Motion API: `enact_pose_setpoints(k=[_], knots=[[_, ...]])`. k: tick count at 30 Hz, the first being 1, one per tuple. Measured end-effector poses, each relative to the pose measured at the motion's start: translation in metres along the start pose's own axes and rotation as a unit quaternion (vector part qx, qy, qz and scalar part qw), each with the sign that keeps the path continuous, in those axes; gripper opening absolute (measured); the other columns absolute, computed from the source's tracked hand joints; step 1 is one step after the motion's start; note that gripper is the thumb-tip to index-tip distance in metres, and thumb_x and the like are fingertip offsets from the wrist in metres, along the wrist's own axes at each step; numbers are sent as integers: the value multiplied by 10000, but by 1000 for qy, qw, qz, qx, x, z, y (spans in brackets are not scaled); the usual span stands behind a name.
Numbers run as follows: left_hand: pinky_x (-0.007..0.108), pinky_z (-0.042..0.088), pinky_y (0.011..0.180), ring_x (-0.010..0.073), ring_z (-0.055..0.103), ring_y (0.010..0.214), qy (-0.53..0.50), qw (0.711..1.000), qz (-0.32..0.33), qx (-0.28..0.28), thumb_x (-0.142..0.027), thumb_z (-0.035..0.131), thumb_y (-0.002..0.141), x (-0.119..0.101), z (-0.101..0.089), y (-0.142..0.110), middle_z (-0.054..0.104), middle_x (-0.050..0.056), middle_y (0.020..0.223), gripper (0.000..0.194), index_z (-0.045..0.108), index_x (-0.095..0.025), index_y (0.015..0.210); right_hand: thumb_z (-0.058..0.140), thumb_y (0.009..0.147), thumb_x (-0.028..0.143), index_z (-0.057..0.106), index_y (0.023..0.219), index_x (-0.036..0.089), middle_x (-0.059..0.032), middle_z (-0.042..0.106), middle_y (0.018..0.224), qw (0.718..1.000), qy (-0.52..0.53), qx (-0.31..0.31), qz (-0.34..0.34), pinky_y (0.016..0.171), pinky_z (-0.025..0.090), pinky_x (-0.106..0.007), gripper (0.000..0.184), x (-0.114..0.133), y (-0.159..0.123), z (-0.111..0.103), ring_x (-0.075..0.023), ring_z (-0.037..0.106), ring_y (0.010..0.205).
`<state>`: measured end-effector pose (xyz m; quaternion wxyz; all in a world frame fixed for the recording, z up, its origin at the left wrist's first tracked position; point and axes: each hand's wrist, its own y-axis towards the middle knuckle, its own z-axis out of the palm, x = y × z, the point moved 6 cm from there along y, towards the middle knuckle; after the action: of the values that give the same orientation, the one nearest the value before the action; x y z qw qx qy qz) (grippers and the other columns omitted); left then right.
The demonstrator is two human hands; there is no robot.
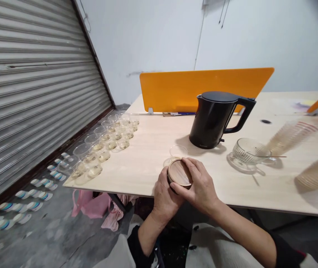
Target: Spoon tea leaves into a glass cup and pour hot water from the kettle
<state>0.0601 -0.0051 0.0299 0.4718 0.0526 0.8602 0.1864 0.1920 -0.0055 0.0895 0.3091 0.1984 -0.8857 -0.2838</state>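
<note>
Near the table's front edge, I hold a small round jar with a wooden lid [180, 172] between both hands. My left hand [164, 195] wraps the jar's side from below and the left. With its fingers and thumb over the lid's right rim, my right hand [202, 182] grips the top. The lid sits on the jar, whose contents are hidden. Just behind it stands a clear plastic cup [179, 150], partly covered by the jar and fingers. A black electric kettle [209, 121] stands beyond, to the right.
Rows of clear cups with pale liquid [104, 146] line the table's left end. At right are a ribbed glass cup [249, 150] on a saucer and stacked plastic cups [289, 137]. An orange divider [172, 91] stands behind. Several small lidded tubs [22, 204] are on the floor.
</note>
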Motion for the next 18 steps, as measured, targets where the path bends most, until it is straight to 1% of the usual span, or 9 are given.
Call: enact_pose_setpoints(k=[4,8,13,16,18], knots=[[473,527,1057,342,655,1233,14,1000,-8,-7,-396,702,778,1,1,0,647,173,1345,700,407,-210,1385,771,787,453,484,1460,261,-151,584,1336,1000,12,-4,0,1041,521,-587,757,-1,0,0,-362,568,1249],[470,524,1058,341,652,1236,6,1000,-9,-10,-394,702,773,-2,0,1,649,178,1343,694,411,-202,1373,774,788,456,502,1436,253,-148,586,1335,1000,23,-3,7,1060,512,-574,731,-1,1,-1,-356,562,1260],[459,532,1044,333,662,1218,-10,1000,-18,4,-404,720,767,-2,-2,2,660,161,1335,686,416,-224,1355,768,788,466,516,1432,277,-132,595,1327,1000,26,-8,13,1058,507,-580,717,-1,0,-1,-360,567,1254],[453,528,1050,326,658,1230,-9,1000,-8,-1,-385,721,764,-2,-1,2,655,156,1342,686,417,-228,1358,771,785,485,518,1429,284,-125,602,1329,1000,28,-12,8,1071,492,-591,720,-2,1,0,-362,566,1256],[464,529,1047,327,658,1228,-13,1000,3,-8,-382,741,749,-1,-1,2,655,154,1340,715,415,-227,1365,762,791,488,537,1404,287,-120,615,1318,999,38,-11,11,1068,491,-592,683,-2,2,-2,-362,572,1247]])
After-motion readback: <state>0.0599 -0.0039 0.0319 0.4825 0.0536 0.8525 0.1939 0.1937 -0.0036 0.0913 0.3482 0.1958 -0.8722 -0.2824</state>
